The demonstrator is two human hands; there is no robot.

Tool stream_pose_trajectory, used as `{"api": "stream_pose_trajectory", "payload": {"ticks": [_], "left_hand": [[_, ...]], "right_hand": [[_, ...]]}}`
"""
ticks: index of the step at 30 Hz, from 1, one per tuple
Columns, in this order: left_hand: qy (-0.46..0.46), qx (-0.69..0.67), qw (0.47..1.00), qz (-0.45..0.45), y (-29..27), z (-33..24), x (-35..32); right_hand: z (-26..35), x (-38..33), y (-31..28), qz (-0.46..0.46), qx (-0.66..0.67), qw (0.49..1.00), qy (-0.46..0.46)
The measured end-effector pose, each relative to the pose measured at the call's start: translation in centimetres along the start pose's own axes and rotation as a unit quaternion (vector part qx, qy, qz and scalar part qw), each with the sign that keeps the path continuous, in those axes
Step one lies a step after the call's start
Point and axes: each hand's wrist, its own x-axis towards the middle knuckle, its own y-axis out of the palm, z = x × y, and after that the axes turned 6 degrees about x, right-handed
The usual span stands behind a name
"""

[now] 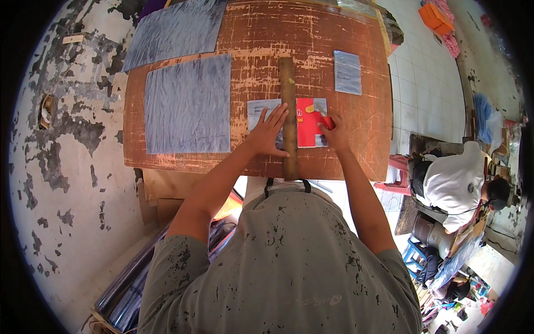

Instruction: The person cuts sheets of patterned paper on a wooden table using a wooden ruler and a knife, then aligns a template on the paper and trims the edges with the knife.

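My left hand (269, 133) lies with its fingers spread, the fingertips and thumb on a long, narrow brown bar (287, 78). The bar runs front to back across a small grey streaked sheet (261, 106). Just right of the bar, a red printed sheet (305, 133) lies on the grey one. At its right side my right hand (337, 135) is closed, thumb and forefinger pinching something red. I cannot tell whether this is part of the red sheet or a separate tool.
The worn brown tabletop (267, 33) also bears a large grey sheet (188, 106), another grey sheet (175, 30) at far left and a small grey piece (347, 72) at right. A person in a white shirt (453, 178) is at the right. Rolled material (130, 295) lies lower left.
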Motion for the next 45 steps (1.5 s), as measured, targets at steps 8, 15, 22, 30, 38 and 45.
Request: {"api": "stream_pose_trajectory", "payload": {"ticks": [8, 15, 22, 30, 38, 45], "left_hand": [[0.001, 0.003, 1.000, 0.006, 0.1, -0.1, 0.3], [-0.005, 0.008, 1.000, 0.021, 0.0, -0.1, 0.3], [-0.004, 0.008, 1.000, 0.021, 0.0, -0.1, 0.3], [-0.005, 0.009, 1.000, 0.016, 0.2, 0.1, 0.2], [-0.002, 0.005, 1.000, 0.012, 0.3, 0.1, 0.2], [-0.002, 0.004, 1.000, 0.017, 0.4, 0.2, 0.3]], "right_hand": [[-0.6, 0.1, 0.0, -0.003, -0.016, 1.000, 0.001], [-0.4, 0.0, -0.1, 0.002, -0.003, 1.000, 0.010], [-0.9, 0.1, 0.1, -0.002, 0.005, 1.000, 0.003], [-0.2, 0.1, 0.0, 0.001, -0.017, 1.000, 0.009], [0.2, 0.0, -0.1, 0.000, -0.017, 1.000, 0.008], [0.1, 0.0, -0.3, -0.007, 0.008, 1.000, -0.004]]}}
